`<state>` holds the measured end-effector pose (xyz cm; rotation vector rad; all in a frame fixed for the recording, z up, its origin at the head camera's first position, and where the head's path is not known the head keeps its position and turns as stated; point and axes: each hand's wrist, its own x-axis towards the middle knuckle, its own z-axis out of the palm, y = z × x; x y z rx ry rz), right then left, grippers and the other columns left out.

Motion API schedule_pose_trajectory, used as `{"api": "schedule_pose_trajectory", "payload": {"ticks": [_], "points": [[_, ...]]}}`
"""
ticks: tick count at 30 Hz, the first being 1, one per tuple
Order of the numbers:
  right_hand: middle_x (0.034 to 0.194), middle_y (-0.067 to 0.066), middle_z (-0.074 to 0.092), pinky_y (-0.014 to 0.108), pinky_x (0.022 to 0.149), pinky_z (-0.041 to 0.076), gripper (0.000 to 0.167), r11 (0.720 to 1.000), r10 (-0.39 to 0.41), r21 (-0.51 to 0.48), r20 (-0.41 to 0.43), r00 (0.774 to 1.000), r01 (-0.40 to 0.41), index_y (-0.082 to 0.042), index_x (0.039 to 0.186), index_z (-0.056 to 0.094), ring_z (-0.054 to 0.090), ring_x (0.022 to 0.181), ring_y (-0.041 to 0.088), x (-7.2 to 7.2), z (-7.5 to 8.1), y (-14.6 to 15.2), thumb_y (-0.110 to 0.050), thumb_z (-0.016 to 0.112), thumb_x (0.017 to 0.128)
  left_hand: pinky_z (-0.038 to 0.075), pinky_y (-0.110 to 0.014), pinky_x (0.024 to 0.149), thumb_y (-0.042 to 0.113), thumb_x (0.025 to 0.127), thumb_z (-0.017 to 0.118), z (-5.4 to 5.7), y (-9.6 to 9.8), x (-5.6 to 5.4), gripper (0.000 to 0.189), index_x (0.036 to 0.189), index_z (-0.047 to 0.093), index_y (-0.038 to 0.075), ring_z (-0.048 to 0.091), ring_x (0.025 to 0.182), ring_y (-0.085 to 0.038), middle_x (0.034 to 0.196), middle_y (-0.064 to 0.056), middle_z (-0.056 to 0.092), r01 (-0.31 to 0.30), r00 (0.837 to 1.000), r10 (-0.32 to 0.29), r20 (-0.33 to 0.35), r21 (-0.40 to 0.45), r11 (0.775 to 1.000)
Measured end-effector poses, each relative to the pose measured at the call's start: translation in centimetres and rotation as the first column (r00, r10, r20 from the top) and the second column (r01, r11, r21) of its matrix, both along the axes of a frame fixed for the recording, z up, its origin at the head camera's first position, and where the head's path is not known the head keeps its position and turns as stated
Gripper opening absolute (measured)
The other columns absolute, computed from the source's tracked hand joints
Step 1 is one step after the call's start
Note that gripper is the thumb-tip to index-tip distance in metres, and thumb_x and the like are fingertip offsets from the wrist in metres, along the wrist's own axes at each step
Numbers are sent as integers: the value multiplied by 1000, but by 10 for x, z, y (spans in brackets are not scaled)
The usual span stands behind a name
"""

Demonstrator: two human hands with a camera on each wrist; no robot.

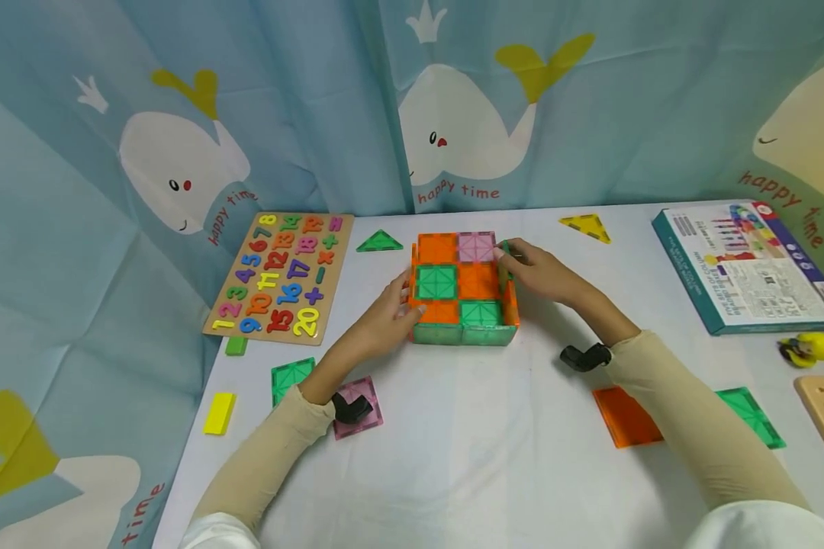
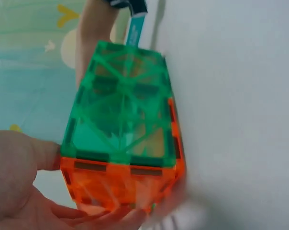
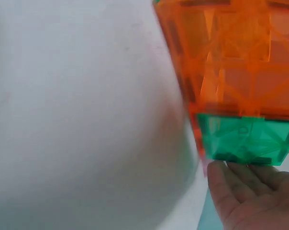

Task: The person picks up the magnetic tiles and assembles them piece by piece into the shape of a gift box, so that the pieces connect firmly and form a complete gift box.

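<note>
In the head view an open-topped box of magnetic tiles stands mid-table. Its floor joins orange tiles (image 1: 479, 280), green tiles (image 1: 436, 282) and a pink tile (image 1: 476, 247). Green tiles (image 2: 120, 115) form the near wall; orange tiles (image 2: 118, 182) make the left side. My left hand (image 1: 386, 316) holds that left wall, thumb over its top edge and fingers along the outside. At the far right corner my right hand (image 1: 539, 271) pinches an upright green tile (image 3: 247, 140), which adjoins the orange right wall (image 3: 245, 62). Its thumb is mostly hidden in the right wrist view.
A number board (image 1: 281, 278) lies at left, near yellow (image 1: 220, 413) and green blocks (image 1: 236, 346). Loose tiles include a green triangle (image 1: 380, 241), a yellow triangle (image 1: 587, 226) and an orange square (image 1: 625, 418). A boxed set (image 1: 755, 267) and yellow toy (image 1: 810, 348) are at right.
</note>
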<state>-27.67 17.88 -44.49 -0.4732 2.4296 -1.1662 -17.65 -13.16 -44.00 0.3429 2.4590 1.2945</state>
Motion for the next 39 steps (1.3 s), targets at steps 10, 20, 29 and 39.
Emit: {"api": "schedule_pose_trajectory", "payload": {"ticks": [10,20,29,39], "points": [[137,26,60,63,112,44,68,998,-14,63,-33,999,16,-1,152,46,55,129,43,28,2,22,-56,35,113,41,-50,121,18,113,44,6,-5,-25,60,168,23,8,47,148,-34,165,-19,40,70,996,-70,49,3,998],[160,36,39,67,118,37,81,998,-35,53,99,994,30,13,159,31,40,147,54,102,11,27,-53,40,113,36,-50,124,11,110,41,18,-9,-70,53,163,40,8,43,147,-34,165,-16,41,212,971,-211,113,4,977],[167,24,34,59,118,42,80,993,109,-57,134,985,-102,2,165,26,43,150,44,165,2,-2,-50,52,110,36,-26,68,-5,104,37,33,-8,-104,56,158,46,4,56,125,-36,158,-17,53,345,936,-342,78,-19,938],[119,12,71,44,88,60,45,998,5,56,-33,999,-3,-3,132,63,66,105,26,147,7,4,-41,52,112,30,-53,128,25,114,45,32,-13,-79,51,162,41,7,34,156,-34,168,-16,38,117,986,-138,-94,-202,972]]}}
